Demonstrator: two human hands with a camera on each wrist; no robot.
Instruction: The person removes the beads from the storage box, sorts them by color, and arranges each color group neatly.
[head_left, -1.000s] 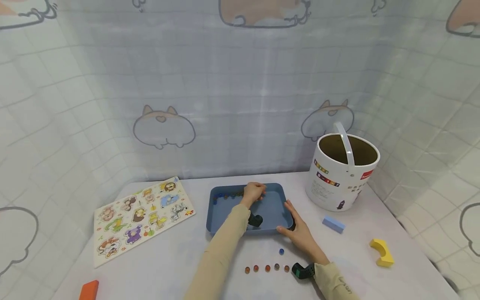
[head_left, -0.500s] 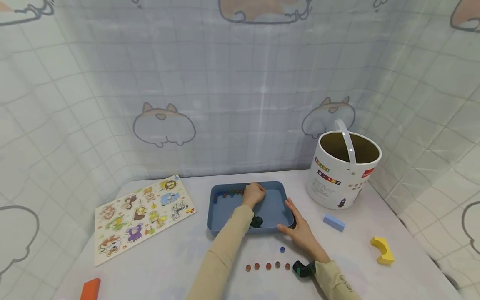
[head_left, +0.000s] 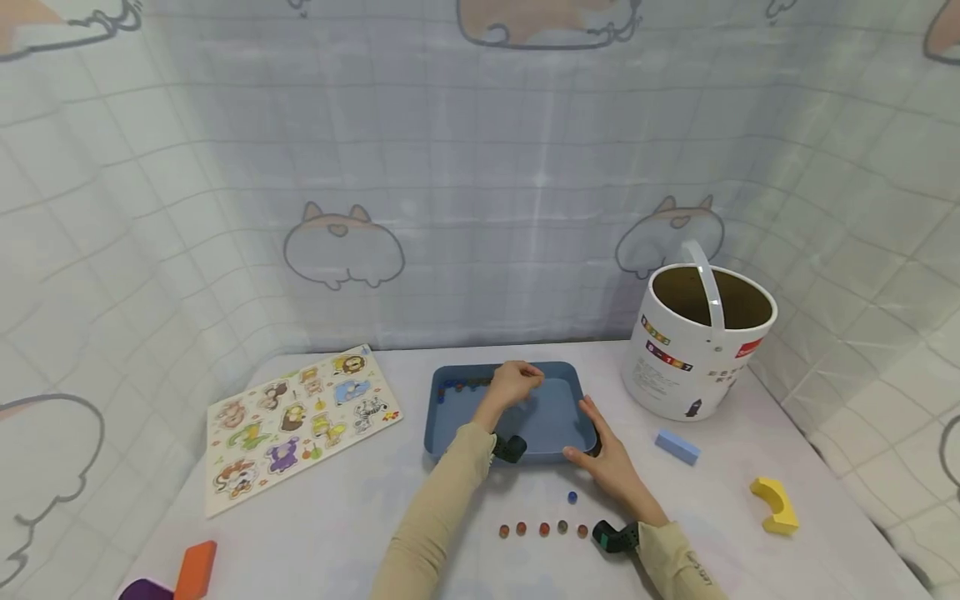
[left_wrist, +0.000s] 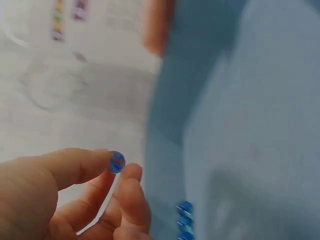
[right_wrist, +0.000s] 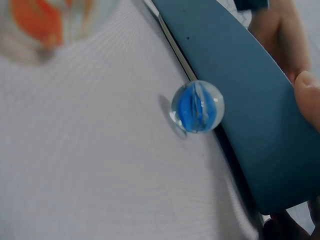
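Observation:
A blue tray [head_left: 551, 421] lies near the table's back edge. Over its back part, my left hand [head_left: 515, 383] pinches a small blue marble [left_wrist: 117, 162] between thumb and fingers. Along the tray's back wall, left of that hand, runs a row of marbles [head_left: 459, 386], partly hidden by the hand. My right hand [head_left: 611, 467] grips the tray's front right corner, its thumb [right_wrist: 308, 95] against the outer wall. Just in front of the tray sits a loose blue marble [head_left: 572, 497]. Nearer still, several mostly orange-brown marbles [head_left: 544, 529] form a line.
A white bucket [head_left: 678, 379] with a handle stands at the back right. Before it lie a light blue block [head_left: 677, 447] and a yellow arched block [head_left: 777, 507]. An animal puzzle board [head_left: 296, 425] lies at left, with an orange block [head_left: 196, 569] and a purple thing [head_left: 146, 591] nearer.
The head view has shifted a little. My left fingers, tucked down near the back wall half a second ago, now reach out rightward. My right hand keeps its place on the tray.

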